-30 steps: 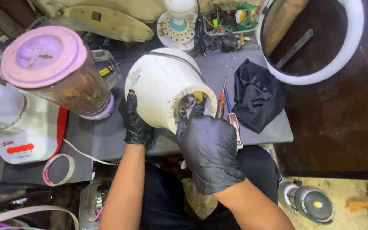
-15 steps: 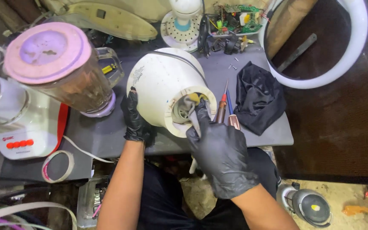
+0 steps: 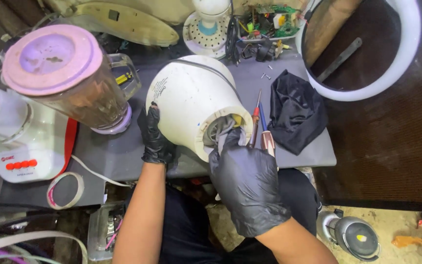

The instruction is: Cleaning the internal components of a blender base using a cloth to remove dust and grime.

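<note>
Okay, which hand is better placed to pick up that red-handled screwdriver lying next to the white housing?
Probably the right hand: it sits at the white housing's open end, beside the red-handled screwdriver. The left hand braces the housing's far side.

Blender jug with pink lid (image 3: 54,61) sits on a white base with red buttons (image 3: 20,165), left side of grey table (image 3: 118,156). Roll of tape (image 3: 65,189) below the base. Black cloth (image 3: 296,110) at right. Circuit board (image 3: 264,17) at the far edge. White ring (image 3: 406,54) beyond the table. Small metal pot (image 3: 352,237) on the floor.
</note>
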